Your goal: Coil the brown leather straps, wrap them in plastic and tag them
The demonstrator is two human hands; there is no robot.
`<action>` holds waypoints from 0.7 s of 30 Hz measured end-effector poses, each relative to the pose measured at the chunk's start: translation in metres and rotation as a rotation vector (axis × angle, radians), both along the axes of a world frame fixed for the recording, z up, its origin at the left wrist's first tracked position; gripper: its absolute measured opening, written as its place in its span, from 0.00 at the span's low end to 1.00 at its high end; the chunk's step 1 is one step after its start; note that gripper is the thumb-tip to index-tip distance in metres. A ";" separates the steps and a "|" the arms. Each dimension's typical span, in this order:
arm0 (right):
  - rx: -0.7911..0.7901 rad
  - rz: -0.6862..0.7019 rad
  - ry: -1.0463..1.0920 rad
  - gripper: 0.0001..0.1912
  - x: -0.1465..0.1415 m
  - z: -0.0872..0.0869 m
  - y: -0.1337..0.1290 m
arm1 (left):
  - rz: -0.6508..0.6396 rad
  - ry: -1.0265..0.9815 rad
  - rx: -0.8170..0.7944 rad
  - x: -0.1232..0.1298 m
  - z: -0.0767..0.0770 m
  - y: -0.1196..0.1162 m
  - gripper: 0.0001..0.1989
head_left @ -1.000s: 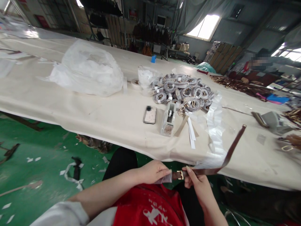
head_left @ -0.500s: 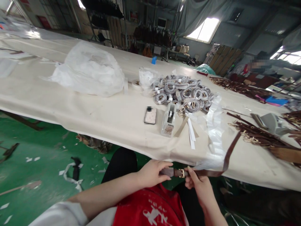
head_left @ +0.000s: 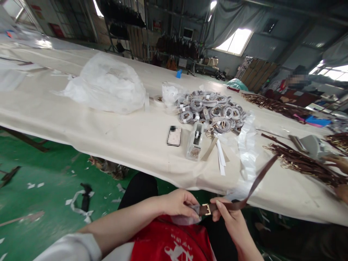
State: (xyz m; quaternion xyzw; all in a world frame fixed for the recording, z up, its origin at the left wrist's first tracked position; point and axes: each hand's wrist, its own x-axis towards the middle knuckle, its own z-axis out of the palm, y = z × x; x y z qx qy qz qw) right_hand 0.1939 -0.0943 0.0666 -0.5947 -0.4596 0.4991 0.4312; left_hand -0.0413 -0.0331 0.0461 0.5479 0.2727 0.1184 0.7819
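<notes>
A brown leather strap [head_left: 257, 184] with a gold buckle [head_left: 207, 209] stretches between my hands above my lap, at the table's front edge. My left hand [head_left: 182, 204] is closed on the strap's end just left of the buckle, together with a piece of thin translucent wrap [head_left: 187, 219]. Right of the buckle, my right hand [head_left: 227, 213] pinches the strap between thumb and fingers. From there the strap rises to the right over the table.
On the cream table [head_left: 130, 136] are a tape dispenser [head_left: 195, 141], wrapped coiled straps [head_left: 214, 108], a phone [head_left: 174, 136], paper strips [head_left: 220, 156] and a plastic bag [head_left: 108, 85]. Brown straps [head_left: 304, 163] lie at right, near another person's hand [head_left: 337, 161].
The buckle has moved slightly down and left. More translucent wrap now hangs below my left hand, whose fingers have curled in. The other person's hands have come further into view at right.
</notes>
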 end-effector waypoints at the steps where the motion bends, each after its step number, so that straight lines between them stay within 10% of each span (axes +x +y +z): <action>1: 0.024 0.029 -0.012 0.22 0.002 0.000 -0.001 | -0.014 0.003 -0.027 0.000 -0.001 0.001 0.29; 21: -0.046 0.230 0.001 0.20 -0.029 -0.010 -0.010 | 0.071 0.024 -0.138 0.006 -0.007 -0.010 0.26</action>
